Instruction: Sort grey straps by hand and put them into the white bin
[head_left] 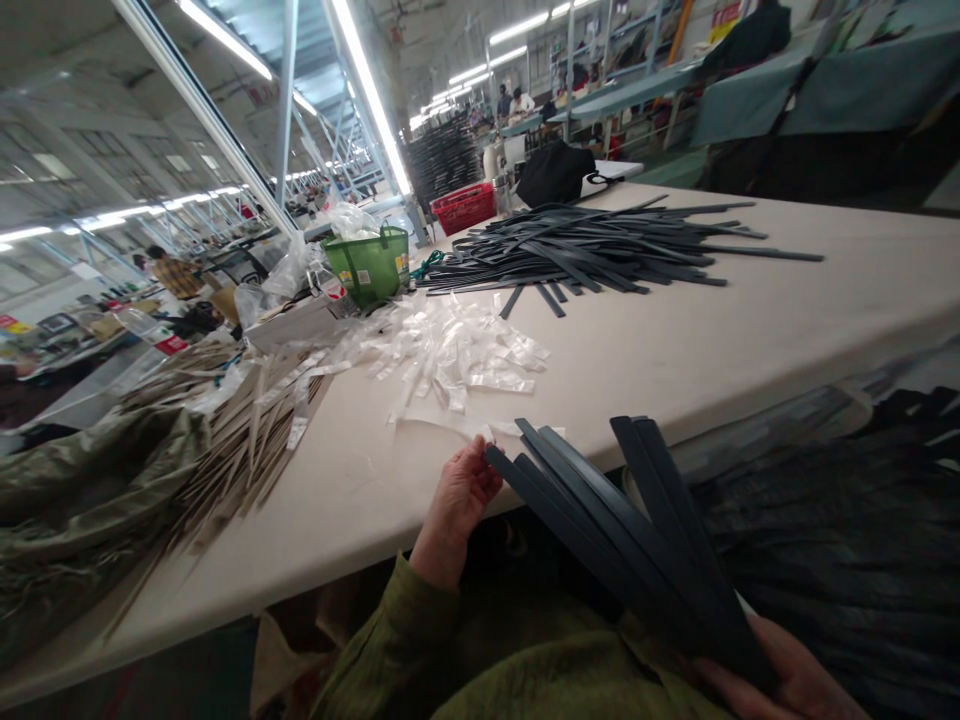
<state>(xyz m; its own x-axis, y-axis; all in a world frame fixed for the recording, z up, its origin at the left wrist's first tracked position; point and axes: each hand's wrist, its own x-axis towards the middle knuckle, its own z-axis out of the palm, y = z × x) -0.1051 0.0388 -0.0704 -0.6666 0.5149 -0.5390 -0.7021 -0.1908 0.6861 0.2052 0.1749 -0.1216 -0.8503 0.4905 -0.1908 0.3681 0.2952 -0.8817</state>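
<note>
In the head view, my right hand (787,675) grips a bundle of flat dark grey strips (637,540) near its lower end. The free ends fan out toward the table. My left hand (461,500) is closed, thumb and fingertips pinched at the tip of the leftmost strip. A clear plastic strip (431,425) lies right by these fingertips; whether it is pinched too, I cannot tell. Just beyond spreads a loose heap of clear plastic strips (480,350). Farther back on the pale table (720,350) lies a large pile of similar dark strips (585,245).
Brown strips (247,430) and olive fabric (82,500) lie at the left. A green basket (367,265) holding plastic, a red basket (463,208) and a black bag (555,172) stand at the back. Dark material (832,520) lies below the table's right edge. People work far off.
</note>
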